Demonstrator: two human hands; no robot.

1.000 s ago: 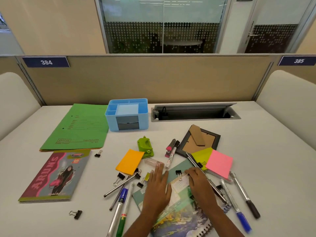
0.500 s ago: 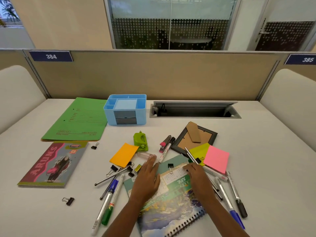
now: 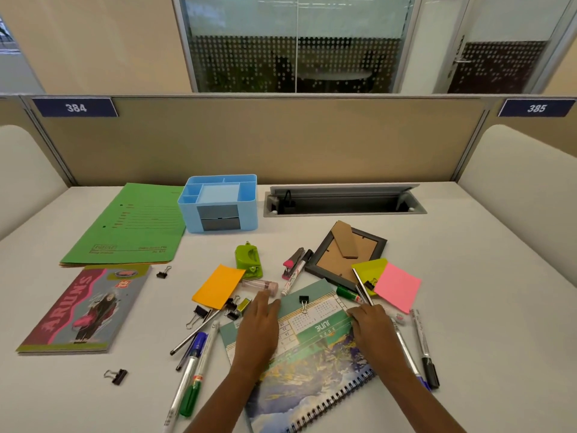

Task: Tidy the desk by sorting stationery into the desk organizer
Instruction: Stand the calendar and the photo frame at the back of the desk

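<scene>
Stationery: pens (image 3: 195, 354), binder clips (image 3: 116, 376) and sticky pads (image 3: 218, 285) lie scattered on the counter (image 3: 484, 307), around a spiral calendar (image 3: 312, 370).
Handling: the pens are likely light, stiff and prone to roll, so pinch mid-barrel. The clips are small, so lift by the wire loops.
Left hand (image 3: 259, 326): fingers straight, flat on the calendar, holding nothing.
Right hand (image 3: 373, 329): fingers relaxed at the calendar's right edge, gripping nothing.
Organizer (image 3: 246, 214): blue, at the counter's back. Nothing shows in its compartments. The drawers (image 3: 219, 217) are closed, contents hidden.

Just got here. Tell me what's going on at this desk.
A person is tidying scattered stationery. Both hands lie on the spiral-bound calendar: the left hand flat on its left side, the right hand at its right edge, its grip unclear. Pens, black binder clips and sticky notes lie loose around it. The blue plastic desk organizer stands at the back, with no stationery showing inside.
</scene>
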